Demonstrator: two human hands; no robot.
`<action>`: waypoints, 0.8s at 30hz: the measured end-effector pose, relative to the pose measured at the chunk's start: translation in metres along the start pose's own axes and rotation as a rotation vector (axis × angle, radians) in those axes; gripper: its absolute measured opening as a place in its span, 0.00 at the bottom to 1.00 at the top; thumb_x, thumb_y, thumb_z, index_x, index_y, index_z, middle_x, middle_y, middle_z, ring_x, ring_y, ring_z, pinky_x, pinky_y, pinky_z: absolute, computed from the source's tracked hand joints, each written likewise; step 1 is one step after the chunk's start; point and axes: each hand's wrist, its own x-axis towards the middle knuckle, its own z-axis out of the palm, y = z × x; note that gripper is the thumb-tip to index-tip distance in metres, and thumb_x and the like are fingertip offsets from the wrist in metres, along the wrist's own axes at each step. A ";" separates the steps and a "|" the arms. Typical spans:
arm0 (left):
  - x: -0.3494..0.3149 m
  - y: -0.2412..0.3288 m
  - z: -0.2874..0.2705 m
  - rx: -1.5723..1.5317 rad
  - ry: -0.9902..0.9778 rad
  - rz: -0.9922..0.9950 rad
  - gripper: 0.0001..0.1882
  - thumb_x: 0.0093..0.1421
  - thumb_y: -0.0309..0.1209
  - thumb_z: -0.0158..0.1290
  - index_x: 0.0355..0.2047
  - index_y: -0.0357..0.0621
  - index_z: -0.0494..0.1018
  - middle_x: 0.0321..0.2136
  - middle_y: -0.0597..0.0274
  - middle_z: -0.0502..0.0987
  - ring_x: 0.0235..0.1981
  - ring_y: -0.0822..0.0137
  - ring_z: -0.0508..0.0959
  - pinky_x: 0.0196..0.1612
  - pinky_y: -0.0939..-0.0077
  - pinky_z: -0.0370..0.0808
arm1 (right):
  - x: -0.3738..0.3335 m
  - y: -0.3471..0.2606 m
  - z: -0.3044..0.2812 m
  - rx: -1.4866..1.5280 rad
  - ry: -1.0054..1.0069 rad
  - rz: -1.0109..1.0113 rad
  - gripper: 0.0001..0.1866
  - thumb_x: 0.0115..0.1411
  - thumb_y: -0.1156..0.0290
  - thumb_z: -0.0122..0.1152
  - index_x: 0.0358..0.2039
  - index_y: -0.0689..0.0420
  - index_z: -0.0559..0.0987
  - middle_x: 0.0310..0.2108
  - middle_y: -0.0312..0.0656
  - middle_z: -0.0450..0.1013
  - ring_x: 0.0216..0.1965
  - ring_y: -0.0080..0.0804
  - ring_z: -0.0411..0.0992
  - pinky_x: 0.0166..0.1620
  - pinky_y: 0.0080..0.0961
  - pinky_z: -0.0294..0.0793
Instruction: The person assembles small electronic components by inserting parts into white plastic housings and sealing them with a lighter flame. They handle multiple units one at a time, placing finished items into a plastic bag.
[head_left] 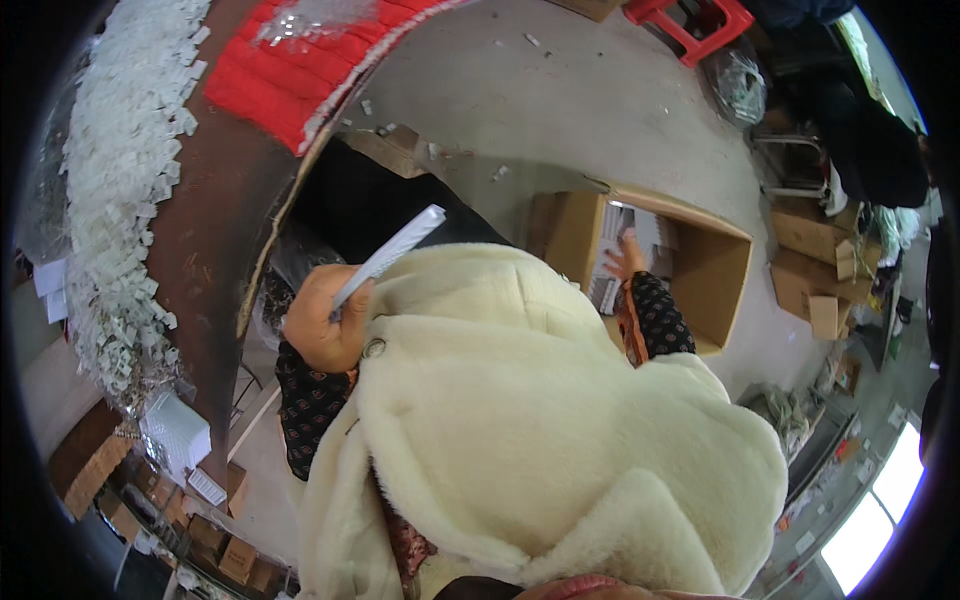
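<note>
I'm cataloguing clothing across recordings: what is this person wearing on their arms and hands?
Both hands, left hand and right hand, are bare. Each forearm wears a dark sleeve with small pale dots, under a cream fleecy vest.

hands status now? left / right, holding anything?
Left hand: shut on a flat white pack.
Right hand: reaching into the cardboard box, on the white packs; grip cannot be told.

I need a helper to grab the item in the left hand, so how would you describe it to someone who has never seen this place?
Find the cream fleece coat filling the middle. At its upper left edge, the left hand grips a flat white strip-shaped pack slanting up and right. It is long and slim, unlike the small white pieces heaped on the brown table.
</note>
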 end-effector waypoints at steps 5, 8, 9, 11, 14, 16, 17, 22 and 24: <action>-0.007 -0.008 -0.003 0.049 0.113 0.002 0.07 0.55 0.21 0.60 0.35 0.35 0.76 0.28 0.50 0.78 0.26 0.56 0.79 0.31 0.71 0.76 | -0.013 -0.037 0.075 -1.070 -0.008 -0.460 0.29 0.48 0.51 0.69 0.40 0.63 0.77 0.36 0.57 0.77 0.41 0.47 0.77 0.45 0.38 0.75; -0.016 -0.014 -0.008 0.060 0.208 -0.066 0.07 0.54 0.21 0.60 0.34 0.37 0.76 0.27 0.51 0.78 0.25 0.56 0.79 0.29 0.71 0.75 | 0.021 -0.103 0.072 -0.960 0.019 -0.435 0.20 0.47 0.68 0.65 0.41 0.63 0.77 0.37 0.56 0.77 0.40 0.50 0.77 0.45 0.39 0.76; -0.019 -0.015 -0.010 0.177 0.206 -0.082 0.07 0.53 0.22 0.61 0.33 0.39 0.77 0.27 0.53 0.79 0.24 0.58 0.79 0.28 0.72 0.75 | 0.037 -0.126 0.075 -1.117 -0.009 -0.423 0.20 0.47 0.73 0.64 0.42 0.65 0.76 0.36 0.54 0.77 0.38 0.46 0.77 0.43 0.36 0.77; -0.022 -0.017 -0.016 0.130 0.156 -0.185 0.06 0.53 0.25 0.61 0.32 0.40 0.78 0.27 0.54 0.79 0.24 0.57 0.79 0.27 0.70 0.74 | 0.072 -0.155 0.103 -0.966 -0.027 -0.444 0.19 0.47 0.77 0.63 0.42 0.66 0.75 0.34 0.52 0.77 0.37 0.43 0.76 0.40 0.35 0.77; -0.020 -0.022 -0.020 0.113 0.167 -0.092 0.10 0.51 0.24 0.62 0.35 0.41 0.77 0.25 0.55 0.78 0.25 0.56 0.79 0.28 0.68 0.76 | 0.151 -0.220 0.167 -1.700 -0.028 -0.763 0.23 0.52 0.61 0.60 0.44 0.64 0.77 0.39 0.52 0.78 0.41 0.49 0.77 0.42 0.39 0.77; -0.017 -0.026 -0.023 0.109 0.281 0.049 0.11 0.50 0.23 0.62 0.35 0.41 0.77 0.27 0.56 0.78 0.26 0.57 0.79 0.27 0.68 0.76 | 0.195 -0.256 0.209 -1.360 0.075 -0.679 0.28 0.54 0.53 0.59 0.48 0.62 0.78 0.41 0.53 0.79 0.43 0.51 0.77 0.45 0.42 0.76; -0.017 -0.027 -0.025 0.130 0.283 0.048 0.11 0.50 0.23 0.62 0.35 0.41 0.77 0.27 0.56 0.79 0.26 0.56 0.79 0.27 0.68 0.76 | 0.212 -0.274 0.231 -1.162 -0.075 -0.753 0.29 0.54 0.52 0.58 0.48 0.63 0.77 0.42 0.54 0.78 0.43 0.50 0.77 0.46 0.42 0.75; -0.023 -0.030 -0.027 0.252 0.247 0.113 0.13 0.48 0.26 0.64 0.35 0.44 0.77 0.28 0.59 0.78 0.27 0.60 0.78 0.27 0.69 0.76 | 0.184 -0.340 0.343 -1.092 -0.060 -0.940 0.30 0.57 0.53 0.60 0.52 0.64 0.73 0.47 0.52 0.75 0.45 0.43 0.75 0.49 0.35 0.73; -0.022 -0.029 -0.022 0.214 0.340 0.091 0.13 0.47 0.28 0.64 0.35 0.45 0.77 0.27 0.60 0.77 0.28 0.61 0.78 0.27 0.70 0.77 | 0.122 -0.350 0.361 -0.821 -0.254 -0.988 0.30 0.59 0.54 0.60 0.55 0.64 0.70 0.49 0.50 0.73 0.48 0.40 0.73 0.51 0.33 0.71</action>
